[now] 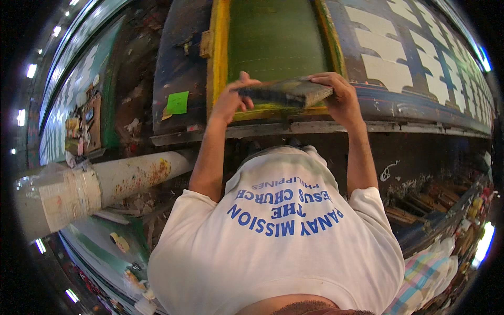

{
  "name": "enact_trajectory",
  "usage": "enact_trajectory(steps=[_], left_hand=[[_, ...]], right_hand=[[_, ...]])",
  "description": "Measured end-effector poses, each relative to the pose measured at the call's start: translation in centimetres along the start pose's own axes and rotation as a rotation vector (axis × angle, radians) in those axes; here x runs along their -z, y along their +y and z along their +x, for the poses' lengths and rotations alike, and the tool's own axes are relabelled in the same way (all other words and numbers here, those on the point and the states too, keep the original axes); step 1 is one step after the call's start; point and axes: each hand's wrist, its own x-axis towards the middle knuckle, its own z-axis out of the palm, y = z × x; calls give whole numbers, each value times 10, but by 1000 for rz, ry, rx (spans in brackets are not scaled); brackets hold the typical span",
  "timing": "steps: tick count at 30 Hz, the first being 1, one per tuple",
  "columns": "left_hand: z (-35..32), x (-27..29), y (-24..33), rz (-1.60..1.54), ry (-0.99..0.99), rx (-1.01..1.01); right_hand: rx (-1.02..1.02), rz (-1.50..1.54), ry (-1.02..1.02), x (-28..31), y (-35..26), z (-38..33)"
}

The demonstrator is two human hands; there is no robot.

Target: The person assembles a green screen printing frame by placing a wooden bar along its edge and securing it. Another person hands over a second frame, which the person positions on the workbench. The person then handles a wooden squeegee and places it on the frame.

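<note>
A squeegee [286, 93], a wide flat tool with a dark, worn blade, is held level in front of me, slightly blurred. My right hand [340, 97] grips its right end, the fingers over the top edge. At the other end is my left hand [232, 100], fingers spread apart, with the tool's end against them and no firm grip showing. Beneath the squeegee lies a printing screen [275, 42] with green mesh. Its frame [218, 58] is stained yellow, and the near side runs just below the tool.
White cut pieces [386, 47] lie in rows on the long table at right. A bright green paper note [177, 103] sits left of the screen. A thick spotted pipe [136, 176] reaches in from the left. Along the table's near side runs a metal rail [388, 127].
</note>
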Motion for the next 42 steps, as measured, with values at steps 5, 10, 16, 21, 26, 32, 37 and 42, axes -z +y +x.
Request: enact_trajectory(steps=[5, 10, 16, 21, 26, 32, 37, 42], left_hand=[[-40, 36, 37, 167, 480, -571], [-72, 30, 65, 506, 86, -936], [-81, 39, 65, 482, -126, -833], [-82, 47, 59, 498, -76, -868], [-82, 55, 53, 483, -14, -774], [-79, 52, 36, 440, 80, -453], [-76, 51, 16, 467, 107, -317], [-74, 54, 0, 503, 89, -277]], right_hand=[[9, -297, -3, -6, -16, 15], [136, -492, -96, -19, -21, 32], [148, -471, -173, -29, -17, 36], [143, -490, -216, -42, -17, 38], [177, -569, -232, -52, -18, 39], [200, -613, -232, -63, -13, 34], [145, -649, -330, -71, -12, 28], [100, -608, -397, -80, -10, 22]])
